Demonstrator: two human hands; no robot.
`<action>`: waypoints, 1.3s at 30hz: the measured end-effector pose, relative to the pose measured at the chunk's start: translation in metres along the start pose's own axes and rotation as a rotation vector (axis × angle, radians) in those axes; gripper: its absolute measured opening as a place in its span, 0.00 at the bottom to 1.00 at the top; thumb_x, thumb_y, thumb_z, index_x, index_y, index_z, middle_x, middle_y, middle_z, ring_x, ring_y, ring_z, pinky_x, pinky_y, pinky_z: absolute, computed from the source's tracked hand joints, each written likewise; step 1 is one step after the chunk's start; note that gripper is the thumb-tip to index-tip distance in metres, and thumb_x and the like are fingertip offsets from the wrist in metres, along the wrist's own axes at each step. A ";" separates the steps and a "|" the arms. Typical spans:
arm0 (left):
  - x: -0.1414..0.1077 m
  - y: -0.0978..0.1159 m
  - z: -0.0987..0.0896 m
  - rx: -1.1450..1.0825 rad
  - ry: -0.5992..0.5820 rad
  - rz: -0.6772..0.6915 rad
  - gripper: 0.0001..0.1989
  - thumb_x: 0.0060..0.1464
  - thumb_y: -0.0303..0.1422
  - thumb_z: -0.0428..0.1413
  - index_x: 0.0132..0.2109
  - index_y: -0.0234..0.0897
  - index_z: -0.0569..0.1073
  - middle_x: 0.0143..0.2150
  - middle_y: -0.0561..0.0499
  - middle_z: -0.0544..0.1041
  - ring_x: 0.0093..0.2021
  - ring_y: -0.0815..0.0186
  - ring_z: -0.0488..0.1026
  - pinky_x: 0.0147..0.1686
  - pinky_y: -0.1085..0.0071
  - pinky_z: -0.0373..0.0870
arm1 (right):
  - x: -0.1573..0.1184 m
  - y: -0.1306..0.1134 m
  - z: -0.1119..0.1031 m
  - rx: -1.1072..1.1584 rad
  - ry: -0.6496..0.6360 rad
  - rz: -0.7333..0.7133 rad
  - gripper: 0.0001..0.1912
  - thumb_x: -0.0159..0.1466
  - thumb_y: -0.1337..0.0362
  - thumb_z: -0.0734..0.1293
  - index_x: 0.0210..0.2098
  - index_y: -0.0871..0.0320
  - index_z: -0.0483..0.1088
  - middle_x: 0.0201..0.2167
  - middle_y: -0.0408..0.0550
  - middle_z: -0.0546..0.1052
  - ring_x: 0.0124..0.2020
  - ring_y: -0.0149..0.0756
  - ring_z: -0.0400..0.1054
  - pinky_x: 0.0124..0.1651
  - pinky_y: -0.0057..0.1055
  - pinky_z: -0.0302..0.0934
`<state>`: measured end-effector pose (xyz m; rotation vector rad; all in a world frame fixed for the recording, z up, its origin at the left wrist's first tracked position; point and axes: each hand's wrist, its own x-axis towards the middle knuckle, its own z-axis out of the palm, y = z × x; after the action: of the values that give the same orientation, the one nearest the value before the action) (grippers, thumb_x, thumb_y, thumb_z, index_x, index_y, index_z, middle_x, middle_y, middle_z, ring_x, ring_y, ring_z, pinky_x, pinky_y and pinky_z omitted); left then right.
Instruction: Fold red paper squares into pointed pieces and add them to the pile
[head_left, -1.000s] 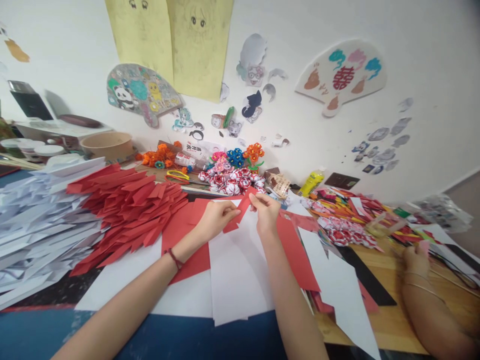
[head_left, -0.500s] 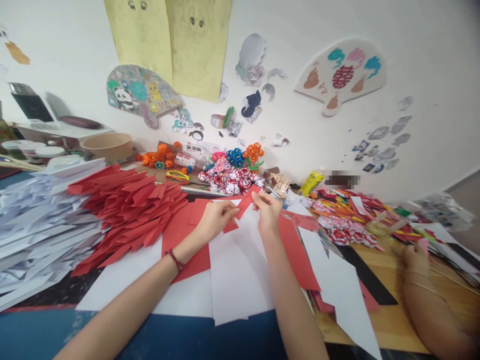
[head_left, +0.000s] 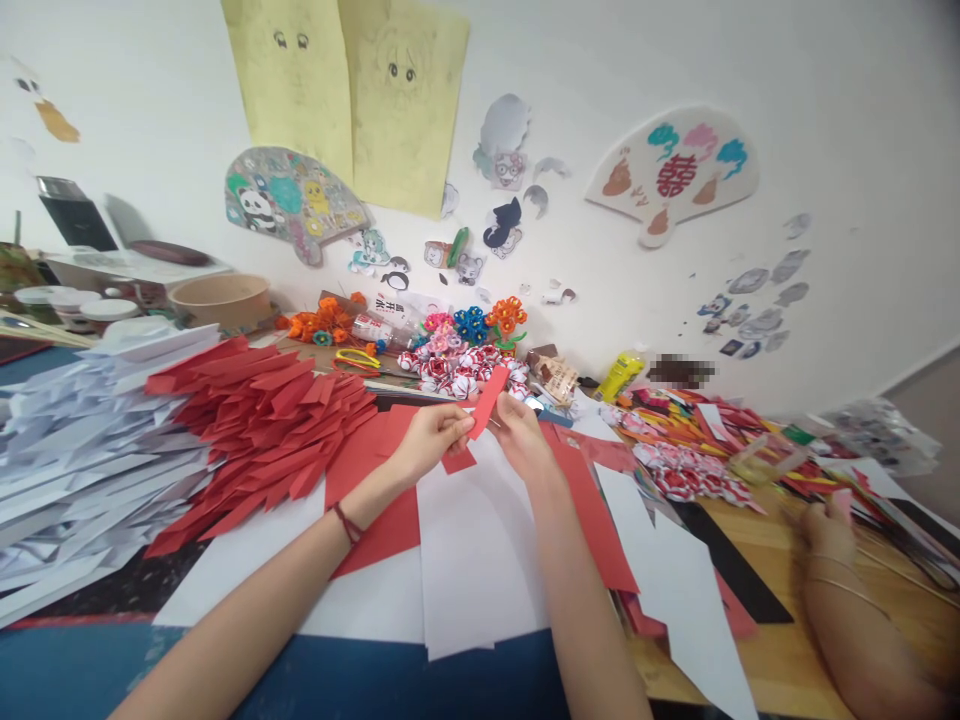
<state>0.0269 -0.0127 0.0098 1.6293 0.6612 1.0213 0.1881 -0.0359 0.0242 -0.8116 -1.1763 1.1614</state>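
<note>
A narrow folded strip of red paper (head_left: pixel 489 403) stands tilted between my two hands, above white sheets. My left hand (head_left: pixel 431 440) pinches its lower end between thumb and fingers. At its right edge is my right hand (head_left: pixel 525 437), closed with the fingers curled inward; the exact contact is partly hidden. The strip's upper end sticks up free. Just below the hands lies a small red paper piece (head_left: pixel 459 460) on the white sheets (head_left: pixel 480 545). Larger red sheets (head_left: pixel 382 520) lie under and beside my left wrist.
Piles of folded white strips (head_left: pixel 97 470) and red strips (head_left: pixel 262 430) spread on the left. Red-and-white paper flowers (head_left: pixel 465 372) and yellow-handled scissors (head_left: pixel 358 359) are at the back. Another person's hand (head_left: pixel 829 535) is at the right, near coloured papers.
My right hand has moved down from the strip's upper end to its right edge. The strip now stands more upright, with its top free. My left hand stays at the lower end.
</note>
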 end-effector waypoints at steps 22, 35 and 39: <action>0.000 -0.005 -0.009 0.635 0.325 0.061 0.11 0.56 0.36 0.52 0.45 0.38 0.72 0.41 0.47 0.79 0.34 0.64 0.76 0.34 0.72 0.66 | 0.002 0.011 0.005 -0.262 0.031 0.024 0.15 0.56 0.53 0.69 0.27 0.60 0.74 0.25 0.43 0.75 0.28 0.32 0.68 0.34 0.29 0.63; -0.006 0.005 -0.012 0.784 0.467 0.183 0.11 0.61 0.35 0.48 0.40 0.37 0.74 0.36 0.48 0.79 0.33 0.66 0.73 0.33 0.73 0.61 | 0.005 0.029 0.018 -0.352 0.026 -0.039 0.16 0.56 0.54 0.70 0.38 0.58 0.75 0.38 0.50 0.80 0.40 0.42 0.74 0.44 0.36 0.68; -0.011 0.006 -0.013 0.920 0.507 0.262 0.09 0.60 0.33 0.49 0.40 0.38 0.73 0.37 0.48 0.77 0.37 0.65 0.72 0.35 0.72 0.62 | 0.003 0.032 0.024 -0.387 0.022 -0.080 0.17 0.56 0.54 0.70 0.41 0.57 0.75 0.40 0.51 0.80 0.43 0.45 0.74 0.45 0.39 0.68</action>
<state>0.0098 -0.0170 0.0136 2.2961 1.4341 1.4619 0.1570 -0.0269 0.0006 -1.0550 -1.4249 0.8671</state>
